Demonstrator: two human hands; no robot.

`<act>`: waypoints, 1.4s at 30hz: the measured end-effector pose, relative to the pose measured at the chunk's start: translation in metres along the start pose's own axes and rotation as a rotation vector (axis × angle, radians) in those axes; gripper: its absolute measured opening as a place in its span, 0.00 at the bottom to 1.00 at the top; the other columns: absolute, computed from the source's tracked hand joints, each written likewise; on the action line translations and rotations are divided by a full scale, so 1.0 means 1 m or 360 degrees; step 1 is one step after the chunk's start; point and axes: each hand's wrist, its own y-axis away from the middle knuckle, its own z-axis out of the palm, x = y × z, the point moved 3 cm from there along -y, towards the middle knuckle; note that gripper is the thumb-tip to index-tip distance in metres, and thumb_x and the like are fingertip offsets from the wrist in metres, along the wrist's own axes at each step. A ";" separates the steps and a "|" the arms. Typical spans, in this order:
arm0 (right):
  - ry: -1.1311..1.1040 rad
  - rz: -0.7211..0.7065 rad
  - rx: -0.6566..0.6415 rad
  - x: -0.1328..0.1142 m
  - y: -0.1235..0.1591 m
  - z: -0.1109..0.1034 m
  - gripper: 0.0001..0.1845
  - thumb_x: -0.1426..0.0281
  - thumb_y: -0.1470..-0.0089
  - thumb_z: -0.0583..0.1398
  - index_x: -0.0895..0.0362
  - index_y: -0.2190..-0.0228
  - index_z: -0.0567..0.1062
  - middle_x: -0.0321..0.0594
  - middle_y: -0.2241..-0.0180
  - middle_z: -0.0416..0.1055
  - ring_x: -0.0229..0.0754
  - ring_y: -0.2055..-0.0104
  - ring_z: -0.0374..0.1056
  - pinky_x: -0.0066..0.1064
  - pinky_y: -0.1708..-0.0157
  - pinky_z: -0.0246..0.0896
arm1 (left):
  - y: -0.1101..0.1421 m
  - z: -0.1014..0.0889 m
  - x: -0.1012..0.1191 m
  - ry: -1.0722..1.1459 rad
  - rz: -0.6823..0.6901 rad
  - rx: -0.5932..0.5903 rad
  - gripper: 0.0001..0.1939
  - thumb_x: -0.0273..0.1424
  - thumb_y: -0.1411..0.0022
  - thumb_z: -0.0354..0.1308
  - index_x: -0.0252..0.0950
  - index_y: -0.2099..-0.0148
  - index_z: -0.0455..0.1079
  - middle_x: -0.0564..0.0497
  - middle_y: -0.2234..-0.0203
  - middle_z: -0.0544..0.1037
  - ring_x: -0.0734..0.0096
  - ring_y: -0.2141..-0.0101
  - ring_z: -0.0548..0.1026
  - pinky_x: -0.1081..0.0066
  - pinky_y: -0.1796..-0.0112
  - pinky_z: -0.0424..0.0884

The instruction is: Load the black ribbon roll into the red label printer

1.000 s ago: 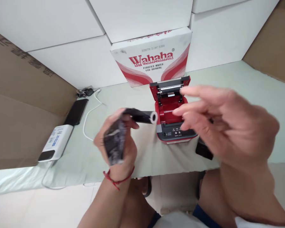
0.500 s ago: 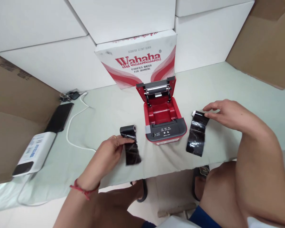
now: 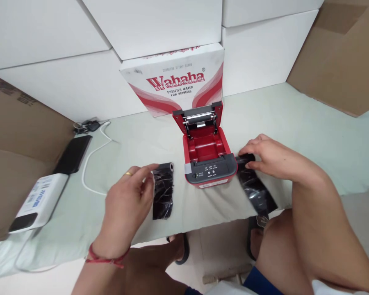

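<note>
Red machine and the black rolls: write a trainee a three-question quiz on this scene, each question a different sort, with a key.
1. True or false: the lid of the red machine is closed.
2. Pick one. Where is the black roll that the fingers of the right hand are on?
A) inside the machine
B) to the right of the machine
C) on top of the carton
3. Fill the gap: the big red word on the front of the white carton behind the machine is ____.

Key: 1. False, it stands raised. 2. B. 3. Wahaha.
</note>
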 end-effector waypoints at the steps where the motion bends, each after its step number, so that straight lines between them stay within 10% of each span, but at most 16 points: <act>1: -0.0007 -0.0041 0.0004 -0.007 -0.002 0.000 0.18 0.73 0.42 0.62 0.50 0.53 0.84 0.44 0.56 0.82 0.56 0.49 0.69 0.44 0.50 0.67 | 0.001 0.004 0.007 0.0100 0.0079 -0.0007 0.22 0.34 0.28 0.47 0.40 0.46 0.81 0.48 0.63 0.82 0.64 0.69 0.78 0.64 0.66 0.70; 12: -0.0613 -0.0389 0.0391 -0.027 0.046 -0.063 0.19 0.54 0.36 0.66 0.39 0.45 0.83 0.37 0.54 0.84 0.50 0.56 0.78 0.40 0.59 0.74 | 0.018 0.010 0.064 0.0588 0.0667 0.0558 0.20 0.17 0.31 0.53 0.39 0.44 0.77 0.44 0.52 0.80 0.64 0.55 0.80 0.67 0.57 0.77; 18: -0.0446 -0.0434 0.0411 -0.078 -0.006 -0.047 0.19 0.67 0.33 0.59 0.50 0.45 0.82 0.42 0.56 0.83 0.50 0.52 0.75 0.40 0.52 0.70 | 0.043 0.032 0.089 0.0456 0.1108 0.0705 0.30 0.14 0.37 0.58 0.37 0.35 0.69 0.36 0.42 0.73 0.55 0.46 0.75 0.58 0.50 0.76; 24: -0.0107 -0.0281 0.0062 -0.093 -0.051 -0.035 0.16 0.73 0.36 0.59 0.51 0.51 0.84 0.44 0.56 0.83 0.52 0.51 0.74 0.37 0.54 0.66 | 0.055 0.036 0.092 0.0835 0.0929 0.1152 0.31 0.23 0.37 0.64 0.39 0.33 0.66 0.43 0.52 0.75 0.60 0.54 0.78 0.62 0.55 0.75; 36: 0.0292 -0.0098 -0.0237 -0.100 -0.080 -0.027 0.12 0.75 0.41 0.61 0.53 0.60 0.84 0.46 0.63 0.84 0.49 0.65 0.77 0.36 0.68 0.63 | 0.048 0.025 0.105 0.0525 0.0996 0.0869 0.18 0.19 0.34 0.57 0.36 0.45 0.77 0.47 0.59 0.88 0.61 0.59 0.77 0.60 0.56 0.68; 39: -0.0026 -0.0228 0.0009 -0.099 -0.060 -0.040 0.13 0.71 0.35 0.58 0.50 0.59 0.84 0.39 0.58 0.86 0.46 0.60 0.80 0.34 0.61 0.70 | 0.045 0.027 0.106 0.0571 0.1011 0.0821 0.16 0.19 0.34 0.59 0.34 0.47 0.78 0.45 0.56 0.88 0.60 0.57 0.77 0.60 0.58 0.67; 42: -0.0435 -0.0202 0.0831 -0.087 -0.039 -0.066 0.13 0.64 0.30 0.58 0.49 0.61 0.84 0.36 0.59 0.85 0.45 0.58 0.80 0.36 0.56 0.73 | 0.044 0.028 0.107 0.0651 0.1018 0.0794 0.17 0.19 0.36 0.60 0.33 0.46 0.77 0.44 0.55 0.88 0.59 0.55 0.78 0.59 0.56 0.68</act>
